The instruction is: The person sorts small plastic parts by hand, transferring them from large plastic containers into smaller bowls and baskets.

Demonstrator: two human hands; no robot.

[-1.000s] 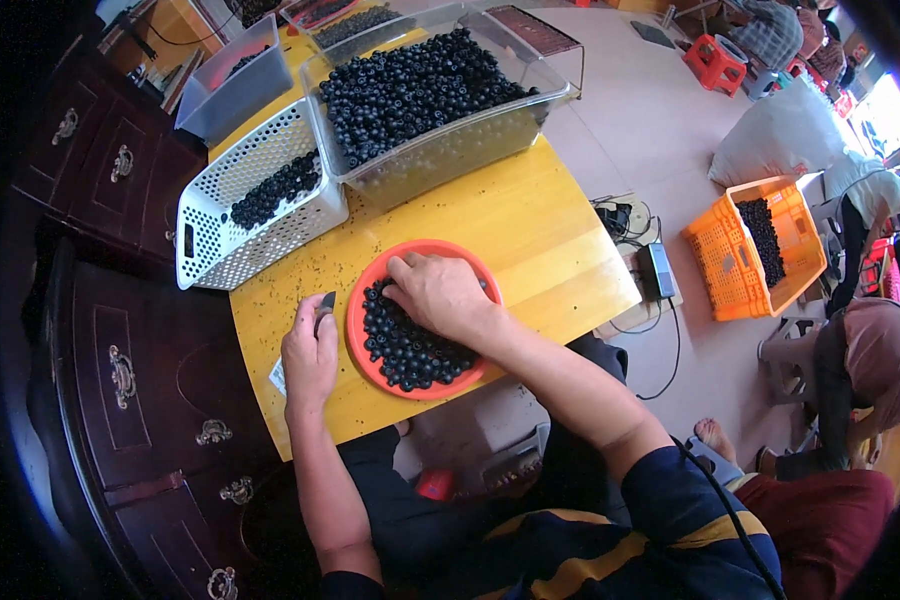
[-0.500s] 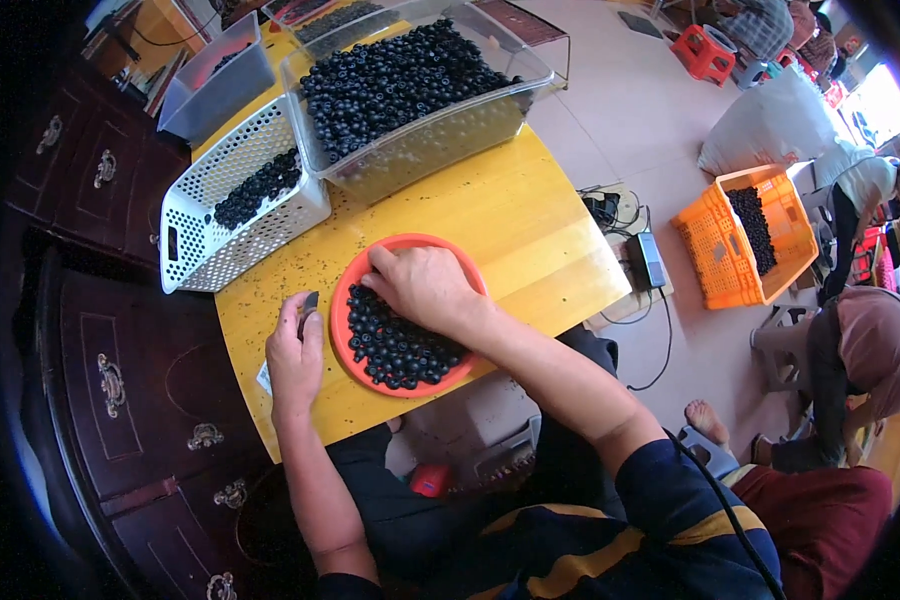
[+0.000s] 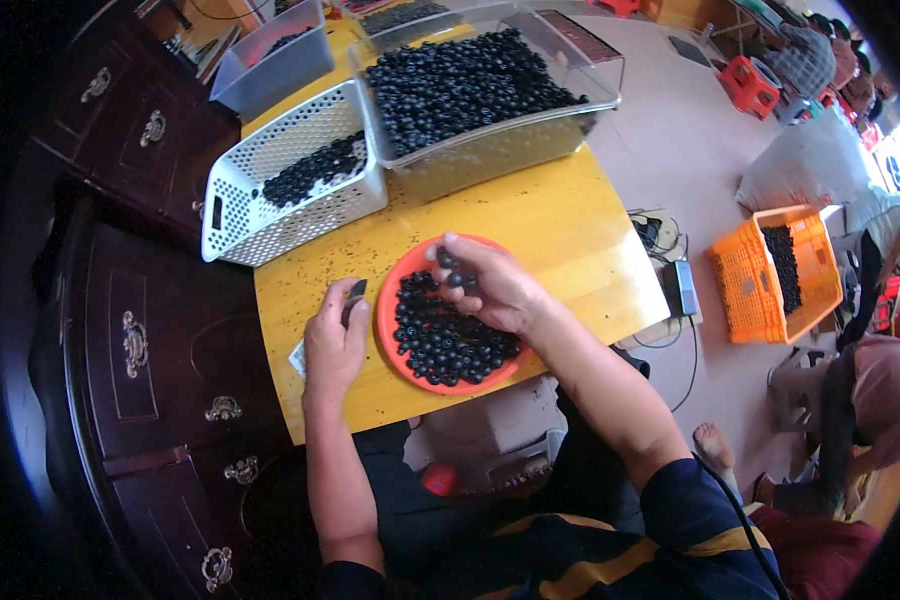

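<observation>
A round orange-red dish (image 3: 384,340) on the yellow table holds many small, round, black bead-like pieces (image 3: 455,352), some with a hollow showing. My right hand (image 3: 498,290) is raised over the dish's far part, turned partly palm up, its curled fingers holding a few black pieces (image 3: 454,278). Left of the dish, my left hand (image 3: 334,345) is closed, pinching a small dark flat piece with a pointed tip (image 3: 358,289) between thumb and fingers. What else its fingers cover is hidden.
Behind the dish stand a white perforated basket (image 3: 300,232) and a clear bin (image 3: 490,165), both with black pieces. A dark drawer cabinet (image 3: 135,400) borders the left. On the floor at right are an orange crate (image 3: 745,290) and a power strip (image 3: 681,288); other people sit beyond.
My right hand has lifted from the pieces in the dish, turned its palm upward and now shows black pieces in its fingers. The whole view has shifted; my left hand keeps its pinch.
</observation>
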